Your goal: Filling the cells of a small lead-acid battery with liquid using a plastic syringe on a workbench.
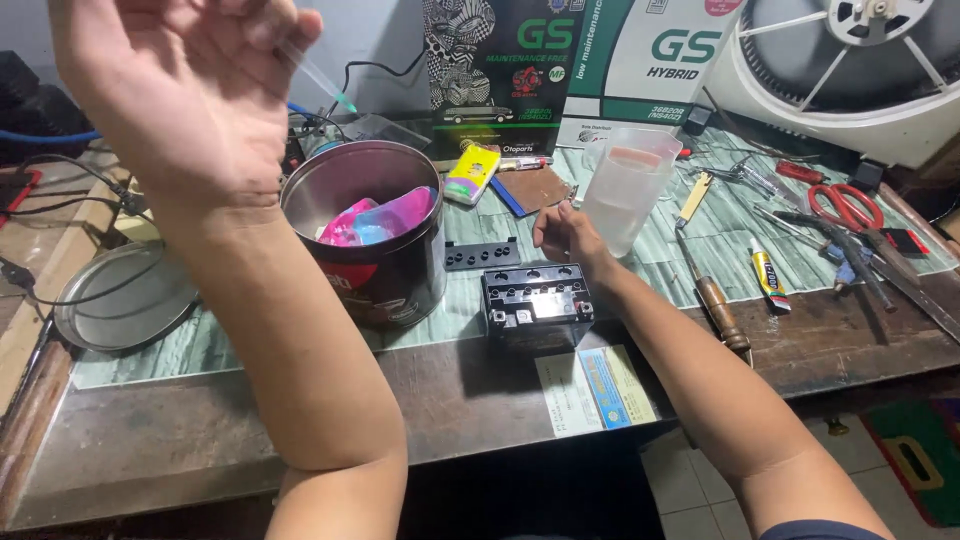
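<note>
Left hand (190, 95) raised near the camera, fingers pinching a thin clear syringe (318, 78) above the round tin (365, 235). Right hand (565, 235) — fingers curled, holding nothing — rests just behind the small black battery (537, 305) on the workbench (480, 390), beside a plastic cup (628, 190).

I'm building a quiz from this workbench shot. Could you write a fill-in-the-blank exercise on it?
1. The right hand rests above the small black ___.
2. The raised left hand holds a clear ___.
3. The round metal tin holds pink and ___ plastic pieces.
4. Red-handled ___ lie at the worktop's far right.

Missing words: battery; syringe; blue; scissors
</note>
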